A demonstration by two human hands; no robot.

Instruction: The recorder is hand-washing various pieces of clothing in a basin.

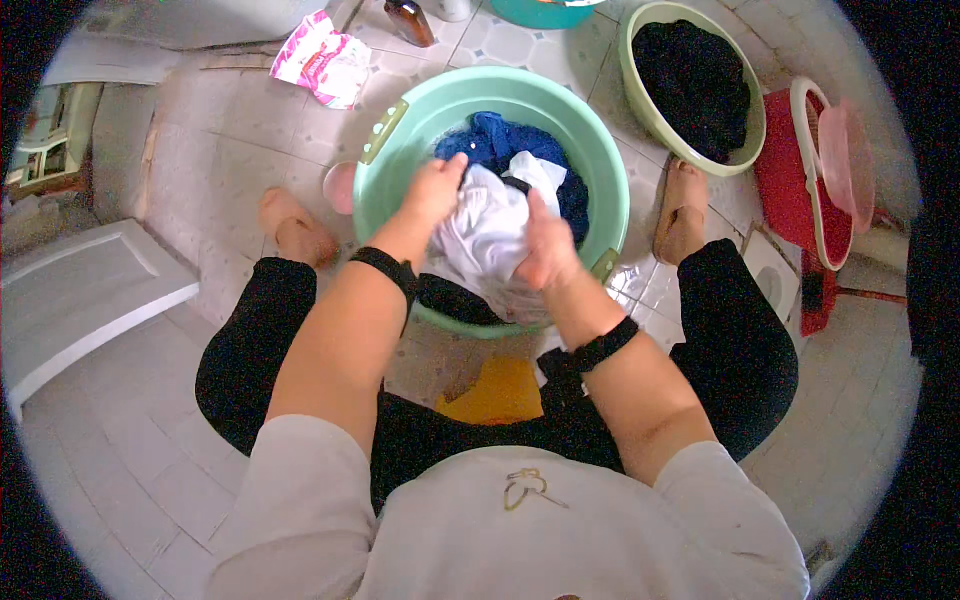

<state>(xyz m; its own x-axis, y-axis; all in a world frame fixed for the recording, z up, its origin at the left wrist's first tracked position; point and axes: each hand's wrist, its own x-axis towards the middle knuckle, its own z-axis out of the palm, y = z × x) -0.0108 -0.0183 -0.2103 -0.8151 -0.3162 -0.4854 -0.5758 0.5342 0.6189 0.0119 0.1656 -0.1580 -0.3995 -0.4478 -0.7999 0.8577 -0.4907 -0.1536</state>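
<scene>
A white cloth garment [487, 217] is bunched between my two hands over a mint-green plastic tub [390, 187]. My left hand [439, 191] grips its upper left side, the thumb pointing up. On the right, my right hand [551, 244] is blurred and lies against the garment's right side; its finger grip is partly hidden. Dark blue clothes [495, 139] lie in the tub behind the white one. Black fabric [457, 300] shows at the tub's near side, under the white garment.
A cream basin [634, 97] with black clothes stands at the upper right, near a red basket [784, 165] and a pink translucent basin [846, 165]. At the upper left lie a pink-and-white plastic packet [322, 60] and a brown bottle [410, 22]. A pink round object [340, 187] touches the tub's left side.
</scene>
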